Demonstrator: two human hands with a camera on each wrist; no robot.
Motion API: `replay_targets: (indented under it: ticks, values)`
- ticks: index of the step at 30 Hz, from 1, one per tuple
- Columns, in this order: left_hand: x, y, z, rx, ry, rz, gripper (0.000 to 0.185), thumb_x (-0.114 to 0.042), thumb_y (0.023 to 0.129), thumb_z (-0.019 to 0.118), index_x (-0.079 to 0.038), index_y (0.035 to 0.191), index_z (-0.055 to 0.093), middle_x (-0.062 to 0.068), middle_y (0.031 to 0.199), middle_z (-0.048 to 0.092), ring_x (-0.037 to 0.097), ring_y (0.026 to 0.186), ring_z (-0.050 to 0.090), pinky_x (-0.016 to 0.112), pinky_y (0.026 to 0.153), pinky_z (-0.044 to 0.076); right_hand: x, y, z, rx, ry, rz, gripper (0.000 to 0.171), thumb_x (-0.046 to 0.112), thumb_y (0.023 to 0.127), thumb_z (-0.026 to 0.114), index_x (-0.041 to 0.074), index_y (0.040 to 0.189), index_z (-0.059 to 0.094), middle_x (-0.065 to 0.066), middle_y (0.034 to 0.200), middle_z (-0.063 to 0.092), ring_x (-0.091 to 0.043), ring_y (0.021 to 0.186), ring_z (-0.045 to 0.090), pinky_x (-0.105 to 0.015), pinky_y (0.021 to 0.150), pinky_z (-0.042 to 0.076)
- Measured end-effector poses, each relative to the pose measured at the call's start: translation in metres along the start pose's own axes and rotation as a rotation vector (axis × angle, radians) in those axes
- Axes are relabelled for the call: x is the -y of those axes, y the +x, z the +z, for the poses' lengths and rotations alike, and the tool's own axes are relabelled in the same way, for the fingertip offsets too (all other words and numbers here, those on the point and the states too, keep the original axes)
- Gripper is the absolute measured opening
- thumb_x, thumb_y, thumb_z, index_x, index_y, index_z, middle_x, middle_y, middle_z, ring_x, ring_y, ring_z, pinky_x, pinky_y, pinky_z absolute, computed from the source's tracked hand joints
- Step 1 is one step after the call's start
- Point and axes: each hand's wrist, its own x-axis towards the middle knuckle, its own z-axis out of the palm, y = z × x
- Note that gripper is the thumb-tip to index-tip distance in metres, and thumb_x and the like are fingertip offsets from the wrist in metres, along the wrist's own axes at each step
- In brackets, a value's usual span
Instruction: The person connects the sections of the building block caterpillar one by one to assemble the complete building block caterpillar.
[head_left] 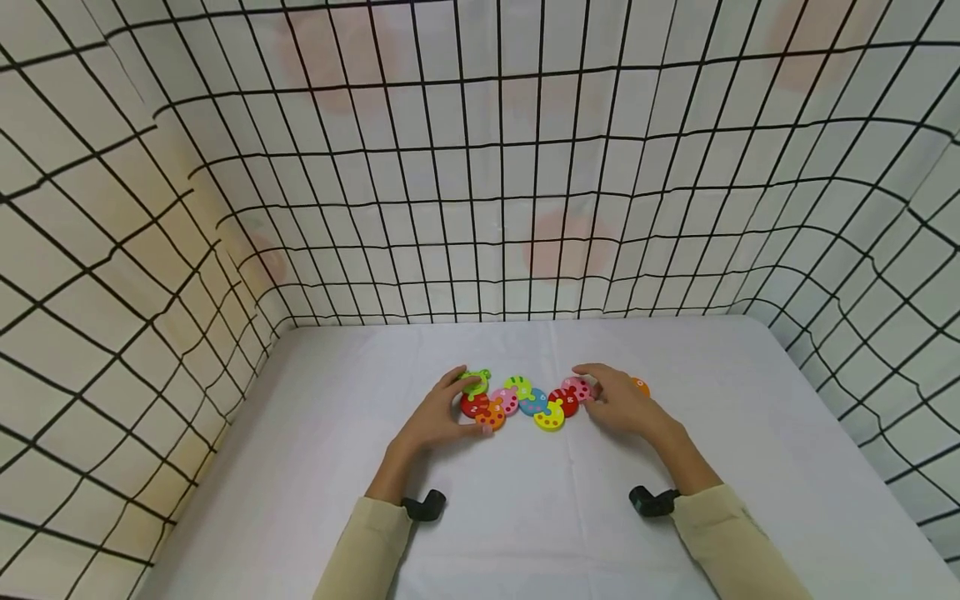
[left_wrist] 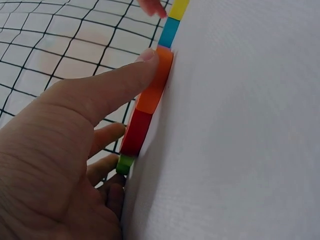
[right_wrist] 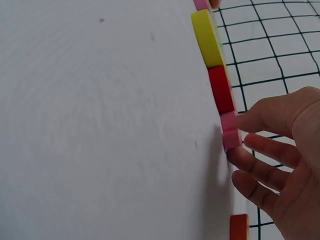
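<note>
White tabletop (head_left: pixel 525 517) holds a joined chain of round coloured wooden puzzle discs (head_left: pixel 532 402); left hand (head_left: pixel 438 414) and right hand (head_left: pixel 622 402) press loosely spread fingers on its ends, while 1 orange disc (head_left: pixel 640 386) lies unjoined right.

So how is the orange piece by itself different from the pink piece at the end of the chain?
The lone orange piece lies apart on the far side of the right hand; the pink piece is joined to the chain beside a red piece. The right hand's fingers touch the pink piece, not visibly the orange one. Both lie flat on the white table.
</note>
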Motion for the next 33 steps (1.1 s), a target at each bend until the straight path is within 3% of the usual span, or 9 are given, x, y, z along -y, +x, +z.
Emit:
replay_targets:
  ticks: [6, 12, 15, 25, 33]
  values:
    - [-0.003, -0.002, -0.003, 0.011, -0.006, 0.011, 0.082, -0.044, 0.080, 0.084, -0.021, 0.151, 0.052, 0.010, 0.168, 0.030, 0.036, 0.153, 0.034, 0.062, 0.120, 0.034, -0.013, -0.012, -0.012, -0.052, 0.011, 0.016, 0.051, 0.017, 0.094, 0.072, 0.011, 0.143, 0.057, -0.009, 0.109, 0.063, -0.022, 0.093, 0.056, -0.031, 0.074, 0.051]
    - [-0.005, -0.003, -0.004, 0.016, -0.010, -0.010, 0.079, -0.042, 0.082, 0.084, -0.023, 0.151, 0.052, 0.008, 0.169, 0.030, 0.035, 0.154, 0.034, 0.061, 0.121, 0.033, -0.030, -0.022, -0.023, -0.119, -0.023, -0.004, 0.046, 0.015, 0.092, 0.073, 0.005, 0.136, 0.062, -0.013, 0.113, 0.064, -0.026, 0.097, 0.055, -0.043, 0.086, 0.053]
    - [-0.005, -0.002, -0.003, 0.014, -0.010, -0.024, 0.079, -0.043, 0.082, 0.084, -0.024, 0.151, 0.052, 0.007, 0.169, 0.030, 0.034, 0.154, 0.033, 0.061, 0.121, 0.033, -0.038, -0.026, -0.027, -0.150, -0.033, 0.002, 0.046, 0.015, 0.091, 0.075, 0.005, 0.135, 0.063, -0.017, 0.127, 0.063, -0.028, 0.101, 0.058, -0.047, 0.091, 0.054]
    - [-0.006, -0.003, -0.001, 0.015, -0.033, -0.062, 0.082, -0.047, 0.081, 0.085, -0.028, 0.153, 0.050, 0.002, 0.170, 0.027, 0.033, 0.155, 0.031, 0.062, 0.121, 0.032, -0.056, -0.035, -0.030, -0.210, -0.027, 0.008, 0.051, 0.016, 0.087, 0.080, 0.004, 0.134, 0.063, -0.018, 0.136, 0.059, -0.024, 0.093, 0.056, -0.034, 0.077, 0.048]
    - [-0.009, -0.005, -0.001, 0.012, -0.014, -0.087, 0.085, -0.051, 0.082, 0.082, -0.027, 0.156, 0.046, -0.001, 0.172, 0.024, 0.032, 0.157, 0.027, 0.062, 0.122, 0.031, -0.067, -0.037, -0.026, -0.149, -0.054, 0.047, 0.057, 0.019, 0.090, 0.077, 0.003, 0.141, 0.056, -0.020, 0.134, 0.057, -0.026, 0.094, 0.054, -0.033, 0.074, 0.045]
